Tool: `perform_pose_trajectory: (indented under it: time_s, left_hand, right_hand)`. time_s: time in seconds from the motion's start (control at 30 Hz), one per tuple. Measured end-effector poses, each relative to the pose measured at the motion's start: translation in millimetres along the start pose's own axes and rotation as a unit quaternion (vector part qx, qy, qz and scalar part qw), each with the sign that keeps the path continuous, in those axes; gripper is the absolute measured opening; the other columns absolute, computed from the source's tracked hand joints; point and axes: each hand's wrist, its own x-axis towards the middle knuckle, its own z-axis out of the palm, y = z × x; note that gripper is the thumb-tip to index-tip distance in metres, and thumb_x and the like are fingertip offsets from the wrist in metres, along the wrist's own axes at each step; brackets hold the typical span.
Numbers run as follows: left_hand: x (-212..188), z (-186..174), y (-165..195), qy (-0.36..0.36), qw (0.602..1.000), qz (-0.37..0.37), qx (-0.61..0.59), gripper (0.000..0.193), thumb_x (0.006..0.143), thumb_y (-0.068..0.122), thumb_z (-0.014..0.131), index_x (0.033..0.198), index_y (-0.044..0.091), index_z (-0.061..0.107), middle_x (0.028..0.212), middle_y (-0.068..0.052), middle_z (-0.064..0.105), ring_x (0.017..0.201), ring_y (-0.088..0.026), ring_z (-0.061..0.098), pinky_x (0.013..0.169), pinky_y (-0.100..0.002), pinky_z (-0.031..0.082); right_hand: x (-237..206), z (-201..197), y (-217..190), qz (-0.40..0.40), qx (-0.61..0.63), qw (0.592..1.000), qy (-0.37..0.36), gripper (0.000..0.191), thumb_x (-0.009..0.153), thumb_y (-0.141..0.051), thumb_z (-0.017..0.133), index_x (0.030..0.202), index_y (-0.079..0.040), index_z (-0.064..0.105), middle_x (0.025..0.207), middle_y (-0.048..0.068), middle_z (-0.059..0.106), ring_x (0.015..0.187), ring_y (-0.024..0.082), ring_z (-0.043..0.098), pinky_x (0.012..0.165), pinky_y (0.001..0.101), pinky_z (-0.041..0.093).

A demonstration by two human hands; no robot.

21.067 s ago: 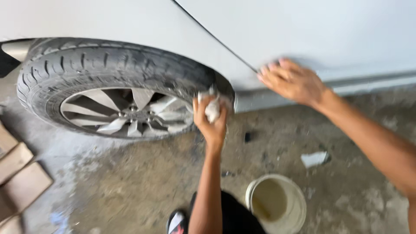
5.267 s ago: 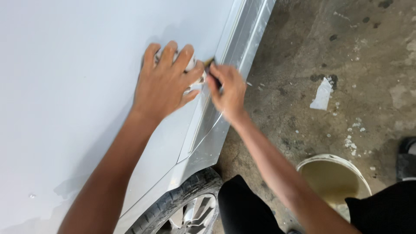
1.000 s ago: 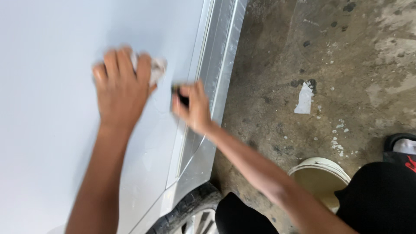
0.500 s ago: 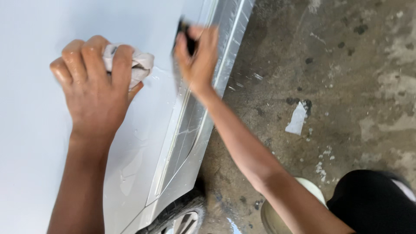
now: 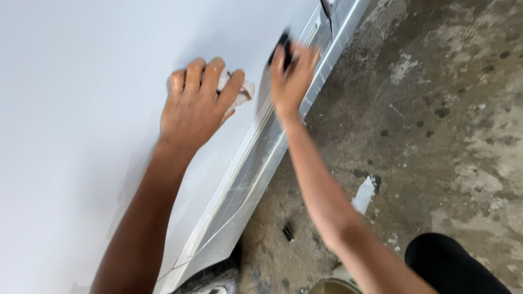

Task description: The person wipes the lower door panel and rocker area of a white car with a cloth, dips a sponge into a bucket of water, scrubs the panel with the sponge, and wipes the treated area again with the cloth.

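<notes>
White cloth (image 5: pixel 235 90) is bunched under your left hand (image 5: pixel 197 106), fingers pressing it flat on the car panel (image 5: pixel 81 109) so it stays ready. Your right hand (image 5: pixel 291 76) grips a small dark block (image 5: pixel 283 46) against the panel's lower edge, above the sill (image 5: pixel 256 174).

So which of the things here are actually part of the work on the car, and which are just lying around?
In use:
left hand
white rag
right hand
small dark block
white car panel

Lying about:
white scrap
small dark piece
bucket rim
</notes>
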Motion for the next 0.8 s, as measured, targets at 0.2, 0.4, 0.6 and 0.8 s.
perform_pose_trajectory:
  time_s: [0.2, 0.4, 0.6, 0.8]
  left_hand:
    - [4.6, 5.0, -1.4, 0.01, 1.0, -0.003, -0.014, 0.062, 0.082, 0.035, 0.088, 0.136, 0.021, 0.062, 0.131, -0.007, 0.054, 0.116, -0.027, 0.05, 0.089, -0.041, 0.04]
    - [9.4, 1.0, 2.9, -0.014, 1.0, -0.015, -0.015, 0.061, 0.08, 0.031, 0.088, 0.134, 0.022, 0.061, 0.128, -0.005, 0.054, 0.116, -0.026, 0.051, 0.091, -0.042, 0.041]
    - [44.9, 20.4, 11.2, 0.023, 0.996, 0.013, 0.086, 0.077, 0.084, 0.022, 0.086, 0.146, 0.053, 0.053, 0.128, -0.004, 0.056, 0.11, -0.024, 0.051, 0.087, -0.037, 0.04]
    - [63.2, 31.3, 16.8, 0.043, 0.996, -0.025, -0.069, 0.042, 0.082, 0.033, 0.083, 0.117, 0.023, 0.063, 0.123, -0.009, 0.057, 0.108, -0.03, 0.054, 0.086, -0.042, 0.043]
  right_hand:
    - [-54.6, 3.0, -8.2, -0.078, 0.007, 0.995, -0.062, 0.022, 0.097, -0.016, 0.068, 0.104, 0.0, 0.054, 0.108, 0.011, 0.05, 0.095, 0.019, 0.055, 0.064, 0.0274, 0.055]
    - [56.3, 4.2, -0.1, 0.025, 0.039, 0.999, 0.02, 0.017, 0.103, -0.017, 0.065, 0.102, -0.006, 0.052, 0.104, 0.009, 0.053, 0.08, 0.015, 0.06, 0.067, 0.03, 0.055]
    - [-43.4, 4.8, -11.9, -0.026, -0.004, 0.997, -0.068, 0.018, 0.095, -0.012, 0.069, 0.106, -0.001, 0.058, 0.102, 0.013, 0.058, 0.098, 0.024, 0.062, 0.099, 0.0515, 0.039]
    - [77.6, 0.5, 14.3, -0.045, -0.014, 0.998, 0.029, 0.016, 0.105, -0.014, 0.067, 0.106, -0.003, 0.056, 0.105, 0.005, 0.049, 0.081, 0.014, 0.052, 0.067, 0.0314, 0.047]
